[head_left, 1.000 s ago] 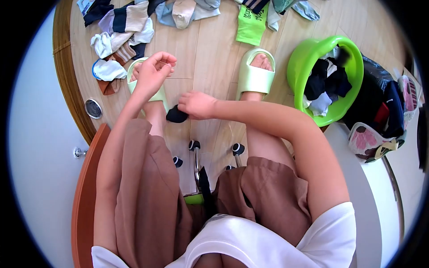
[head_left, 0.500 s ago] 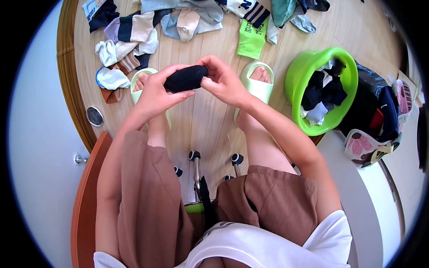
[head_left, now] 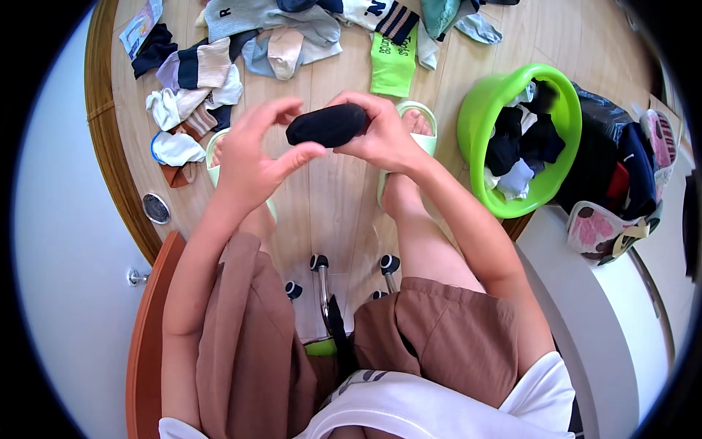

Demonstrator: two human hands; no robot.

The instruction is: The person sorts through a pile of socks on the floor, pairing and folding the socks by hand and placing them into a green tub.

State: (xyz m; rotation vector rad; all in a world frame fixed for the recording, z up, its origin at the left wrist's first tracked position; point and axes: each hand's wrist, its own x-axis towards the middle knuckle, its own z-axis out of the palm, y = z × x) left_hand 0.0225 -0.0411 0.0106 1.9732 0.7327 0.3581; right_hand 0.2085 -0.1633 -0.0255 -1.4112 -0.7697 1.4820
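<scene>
A black sock (head_left: 327, 126), bunched into an oval, is held up between my two hands, above the floor and my slippers. My right hand (head_left: 376, 130) grips its right end with the fingers wrapped round it. At the left end, my left hand (head_left: 256, 150) has its thumb and fingers spread apart, with the thumb tip close to the sock's lower edge. A bright green sock (head_left: 393, 64) lies on the floor beyond my hands.
Many socks, such as a white one with a blue rim (head_left: 178, 148), lie on the floor ahead. A green basket (head_left: 474, 139) with dark and light socks stands at the right, beside a floral bag (head_left: 594, 230). Chair casters (head_left: 389, 263) are between my legs.
The black sock rose from low between my feet to in front of both hands, then shifted right. My left hand has loosened from it and opened, while my right hand keeps hold.
</scene>
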